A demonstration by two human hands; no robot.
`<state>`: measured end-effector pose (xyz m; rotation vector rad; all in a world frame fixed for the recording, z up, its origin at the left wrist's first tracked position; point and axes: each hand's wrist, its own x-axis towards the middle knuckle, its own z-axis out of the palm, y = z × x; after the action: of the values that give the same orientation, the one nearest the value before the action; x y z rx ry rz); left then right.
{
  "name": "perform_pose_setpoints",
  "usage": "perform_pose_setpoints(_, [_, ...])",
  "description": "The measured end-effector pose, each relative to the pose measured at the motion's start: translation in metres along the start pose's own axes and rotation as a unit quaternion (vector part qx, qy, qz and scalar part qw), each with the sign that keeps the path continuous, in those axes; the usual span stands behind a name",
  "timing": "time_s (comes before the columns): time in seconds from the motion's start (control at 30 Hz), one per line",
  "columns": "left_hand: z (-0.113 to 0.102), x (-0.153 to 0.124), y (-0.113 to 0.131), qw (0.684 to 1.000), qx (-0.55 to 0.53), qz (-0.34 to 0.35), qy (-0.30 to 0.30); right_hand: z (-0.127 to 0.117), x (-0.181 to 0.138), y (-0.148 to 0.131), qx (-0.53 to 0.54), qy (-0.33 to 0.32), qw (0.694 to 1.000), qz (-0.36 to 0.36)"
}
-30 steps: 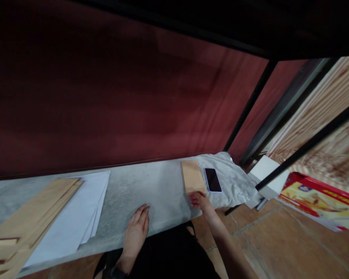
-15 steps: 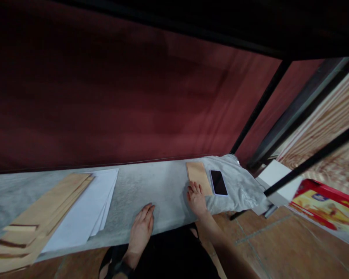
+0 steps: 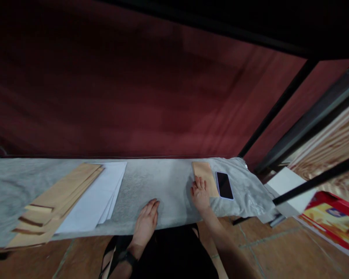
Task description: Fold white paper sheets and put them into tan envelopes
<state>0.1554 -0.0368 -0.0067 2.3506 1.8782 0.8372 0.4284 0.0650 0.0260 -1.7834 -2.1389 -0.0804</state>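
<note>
My left hand lies flat near the front edge of the cloth-covered table, palm down, holding nothing. My right hand rests with its fingers stretched over the left side of a small stack of brown paper envelopes. Just right of that stack lies a smartphone with a dark screen and a pale edge. To the left, white paper sheets are fanned out. Partly over them lie several larger brown paper bags or envelopes, with dark strips at their near ends.
A dark red panel rises behind the table. Black metal bars stand at the right. Beyond the table's right end are a white box and a red and yellow carton, above a tiled floor.
The view has shifted a little, so the table items appear slightly further right. Both hands keep about the same places on the table and the envelope stack.
</note>
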Motion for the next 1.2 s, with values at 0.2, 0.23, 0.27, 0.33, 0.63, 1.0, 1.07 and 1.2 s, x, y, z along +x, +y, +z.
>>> perform_pose_setpoints(0.2, [-0.002,-0.004,0.008,1.000,-0.012,-0.027,0.000,0.018,-0.005,0.015,-0.035,0.029,0.999,-0.025])
perform_pose_setpoints(0.23, [-0.002,-0.005,0.010,0.999,-0.019,-0.033,0.004,0.023,-0.007,0.018,-0.031,0.042,0.998,-0.036])
perform_pose_setpoints(0.27, [-0.003,-0.005,0.012,0.999,-0.029,-0.034,0.007,0.029,-0.010,0.018,-0.022,0.057,0.997,-0.050])
perform_pose_setpoints(0.33, [-0.006,-0.005,0.013,0.998,-0.053,-0.036,0.007,0.041,-0.017,0.015,0.005,0.085,0.993,-0.085])
perform_pose_setpoints(0.63, [-0.056,-0.018,-0.036,0.974,0.106,-0.172,0.105,0.064,-0.057,-0.019,0.071,0.082,0.972,-0.209])
perform_pose_setpoints(1.0, [-0.099,-0.077,-0.110,0.934,0.207,-0.291,0.017,0.042,-0.054,-0.028,0.102,0.083,0.973,-0.189])
perform_pose_setpoints(1.07, [-0.106,-0.081,-0.113,0.943,0.197,-0.269,-0.004,0.039,-0.053,-0.029,0.106,0.080,0.973,-0.191])
perform_pose_setpoints(1.2, [-0.125,-0.085,-0.128,0.959,0.150,-0.235,-0.049,0.035,-0.052,-0.031,0.106,0.075,0.972,-0.194])
